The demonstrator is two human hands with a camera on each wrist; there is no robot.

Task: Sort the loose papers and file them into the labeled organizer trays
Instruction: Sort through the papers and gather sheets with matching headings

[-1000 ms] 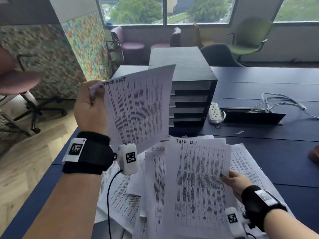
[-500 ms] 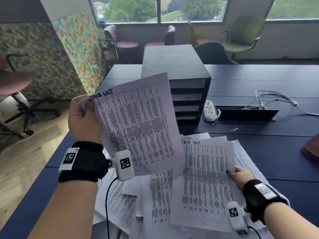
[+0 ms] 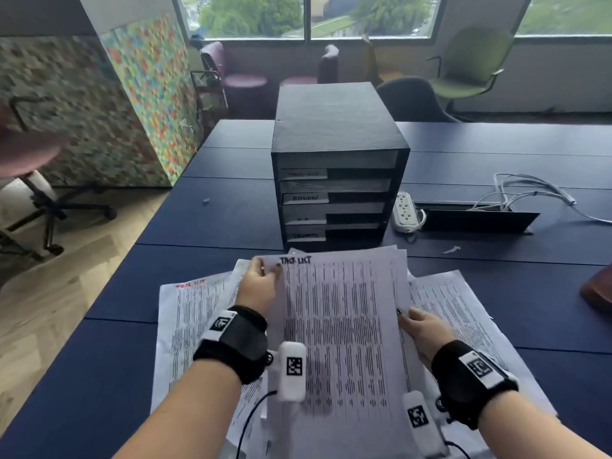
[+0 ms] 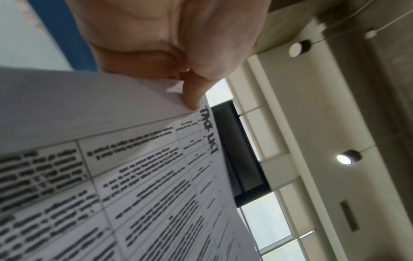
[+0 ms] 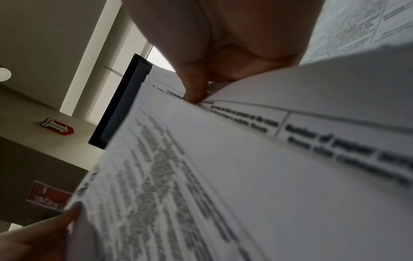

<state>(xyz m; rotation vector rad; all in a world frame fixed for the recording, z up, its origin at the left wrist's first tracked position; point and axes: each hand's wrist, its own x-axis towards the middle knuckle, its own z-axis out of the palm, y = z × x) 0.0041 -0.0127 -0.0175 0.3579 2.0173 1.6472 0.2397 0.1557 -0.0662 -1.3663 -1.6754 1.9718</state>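
A tray organizer stands at the middle of the table, with loose papers spread in front of it. To its right lie a power strip and cables; chairs stand behind the table.

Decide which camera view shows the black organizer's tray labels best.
The head view: the organizer faces the camera, its stacked trays carrying white labels, though the writing is blurred. Both wrist views show only a dark sliver of it behind the held sheet, with no labels visible.
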